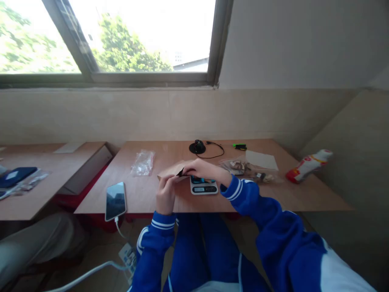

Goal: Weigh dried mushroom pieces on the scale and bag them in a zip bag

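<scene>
My left hand (165, 195) pinching a brown paper piece (172, 168) over the wooden desk (139, 198), my right hand (201, 168) at its dark edge, grip unclear on my feed, white digital scale (204, 190) just beside.

Sheet (172, 169) papery, matt; phone screen (116, 199) glossy.
</scene>
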`<state>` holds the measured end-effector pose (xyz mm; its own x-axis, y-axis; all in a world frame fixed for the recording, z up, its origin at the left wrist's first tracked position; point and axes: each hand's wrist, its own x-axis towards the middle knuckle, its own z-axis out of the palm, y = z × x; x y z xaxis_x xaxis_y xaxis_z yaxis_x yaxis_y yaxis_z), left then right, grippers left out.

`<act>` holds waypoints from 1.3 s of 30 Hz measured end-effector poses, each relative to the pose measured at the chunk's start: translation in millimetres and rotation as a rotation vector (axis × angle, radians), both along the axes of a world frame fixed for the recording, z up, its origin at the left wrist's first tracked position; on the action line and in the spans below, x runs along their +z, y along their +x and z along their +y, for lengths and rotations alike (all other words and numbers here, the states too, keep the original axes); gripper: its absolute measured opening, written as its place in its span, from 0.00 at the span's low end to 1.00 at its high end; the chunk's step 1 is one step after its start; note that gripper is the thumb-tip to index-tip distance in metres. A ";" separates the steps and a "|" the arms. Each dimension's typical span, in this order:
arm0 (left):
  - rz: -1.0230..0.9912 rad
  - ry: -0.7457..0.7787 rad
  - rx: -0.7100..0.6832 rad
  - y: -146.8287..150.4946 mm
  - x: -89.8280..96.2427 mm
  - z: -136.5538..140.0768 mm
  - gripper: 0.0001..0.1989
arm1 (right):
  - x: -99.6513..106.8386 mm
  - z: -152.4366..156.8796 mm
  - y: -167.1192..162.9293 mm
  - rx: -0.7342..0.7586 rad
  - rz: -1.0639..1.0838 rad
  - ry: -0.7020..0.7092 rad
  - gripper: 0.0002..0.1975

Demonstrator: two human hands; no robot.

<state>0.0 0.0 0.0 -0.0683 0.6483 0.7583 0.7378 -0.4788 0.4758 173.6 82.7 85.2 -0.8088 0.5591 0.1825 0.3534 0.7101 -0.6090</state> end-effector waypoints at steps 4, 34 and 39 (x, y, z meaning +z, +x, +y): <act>-0.021 0.033 0.075 -8.6 3.8 11.8 0.12 | 3.4 -5.4 30.1 -0.221 0.392 -0.183 0.08; -0.087 -0.088 0.347 -58.6 30.8 107.7 0.14 | -122.5 -12.9 109.2 -0.723 0.225 0.149 0.13; -0.122 -0.101 0.347 -56.6 32.6 110.7 0.13 | -144.8 -42.3 115.6 -0.796 0.258 0.106 0.14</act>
